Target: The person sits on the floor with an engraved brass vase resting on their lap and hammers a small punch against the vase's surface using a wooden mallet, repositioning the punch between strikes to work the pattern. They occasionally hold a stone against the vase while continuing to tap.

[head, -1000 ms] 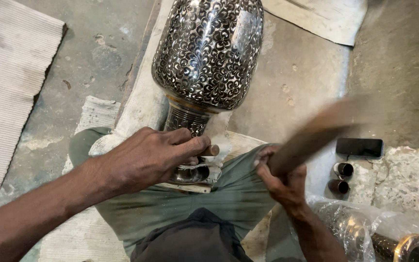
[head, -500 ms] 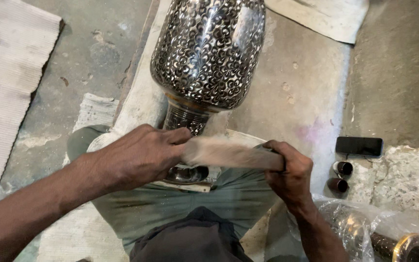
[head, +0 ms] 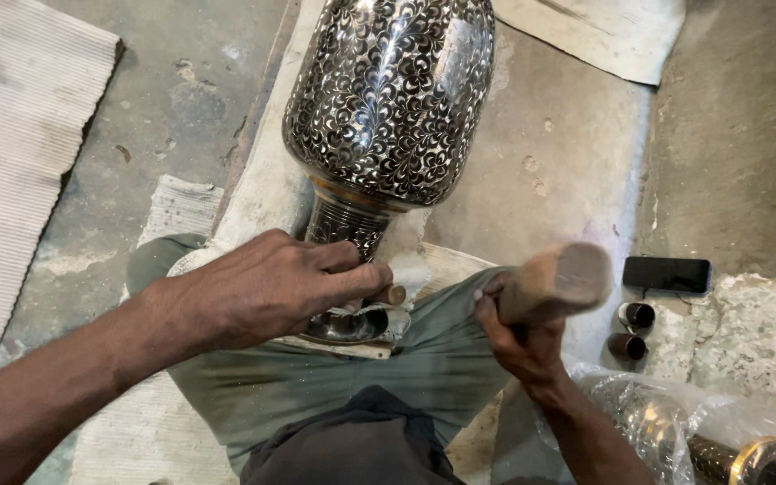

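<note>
Metal-craft workshop, floor-level: bare concrete floor (head: pixel 568 171) w/ corrugated sheets (head: pixel 20 162), an engraved metal vase (head: pixel 388 99), a wooden mallet (head: pixel 554 283), small metal fittings (head: pixel 630 330).

The wooden mallet (head: pixel 554 283) in the right hand (head: pixel 518 346) is motion-blurred. Under the left hand (head: pixel 267 287), the small tool (head: pixel 392 295) is mostly hidden, and the vase (head: pixel 388 99) top runs off frame.
</note>
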### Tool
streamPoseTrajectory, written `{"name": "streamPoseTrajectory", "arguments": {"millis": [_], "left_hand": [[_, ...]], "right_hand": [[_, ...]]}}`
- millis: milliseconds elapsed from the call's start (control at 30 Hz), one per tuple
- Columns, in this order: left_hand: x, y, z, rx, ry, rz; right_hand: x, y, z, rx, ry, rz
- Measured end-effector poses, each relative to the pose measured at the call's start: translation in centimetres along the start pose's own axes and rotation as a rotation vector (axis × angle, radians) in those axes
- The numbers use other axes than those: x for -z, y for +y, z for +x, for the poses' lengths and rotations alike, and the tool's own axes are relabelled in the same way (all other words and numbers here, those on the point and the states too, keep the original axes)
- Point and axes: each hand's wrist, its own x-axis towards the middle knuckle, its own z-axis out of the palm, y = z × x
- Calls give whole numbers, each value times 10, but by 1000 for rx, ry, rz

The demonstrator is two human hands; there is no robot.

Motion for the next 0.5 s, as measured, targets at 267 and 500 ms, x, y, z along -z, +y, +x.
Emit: {"name": "streamPoseTrajectory", "arguments": {"millis": [267, 500], "left_hand": [[2, 2, 3, 20, -57, 54], [1, -2, 4, -40, -30, 43]], "right_hand": [[-3, 6, -8, 38, -12, -154], [-9, -4, -7, -50, 41, 33]]}}
